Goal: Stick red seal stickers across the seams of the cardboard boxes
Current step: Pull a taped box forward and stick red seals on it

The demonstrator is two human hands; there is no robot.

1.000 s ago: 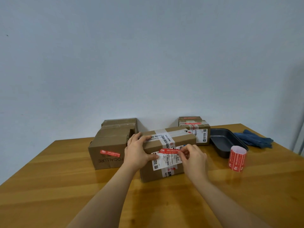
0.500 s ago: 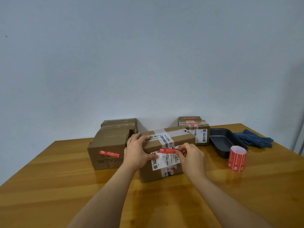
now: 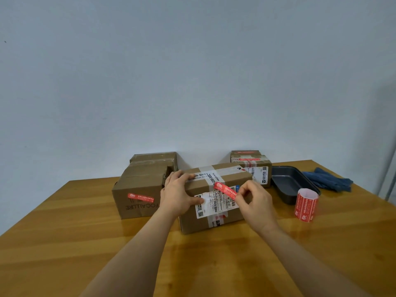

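Now the red sticker (image 3: 225,191) has tipped up at one end, pinched by the right hand (image 3: 254,200). Left hand (image 3: 179,195) lies spread on the middle box (image 3: 214,198), holding it. Best lay it flat over the seam, then rub it down.

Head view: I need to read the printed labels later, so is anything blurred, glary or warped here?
Head view: the wooden table shows soft glare streaks; its far edge bows from wide-angle distortion; print on the red sticker pinched by the right hand and on the middle box label is too soft to read; lighting is even, shadows faint.
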